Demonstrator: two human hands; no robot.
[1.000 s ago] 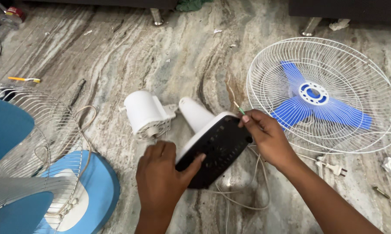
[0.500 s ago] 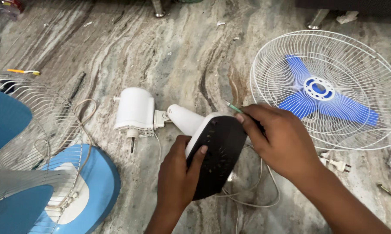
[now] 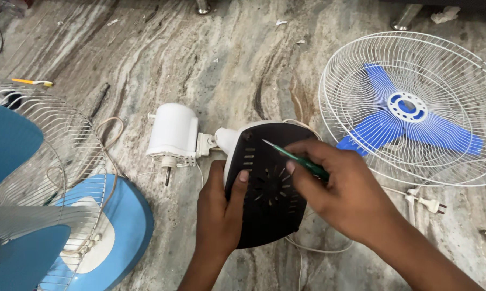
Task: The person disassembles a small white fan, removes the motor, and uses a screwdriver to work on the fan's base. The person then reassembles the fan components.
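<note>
Fan base [image 3: 270, 188] lies mid floor, black underside up. Left hand [image 3: 219, 207] grips its left edge; keep it tight. Right hand [image 3: 337, 188] pinches green screwdriver [image 3: 297, 160]; keep tip straight, w/ slow turns.

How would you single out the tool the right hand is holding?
Start at the black fan base underside mid-floor, steadied by the left hand. The right hand holds a thin screwdriver over it, the only green-handled tool there.
</note>
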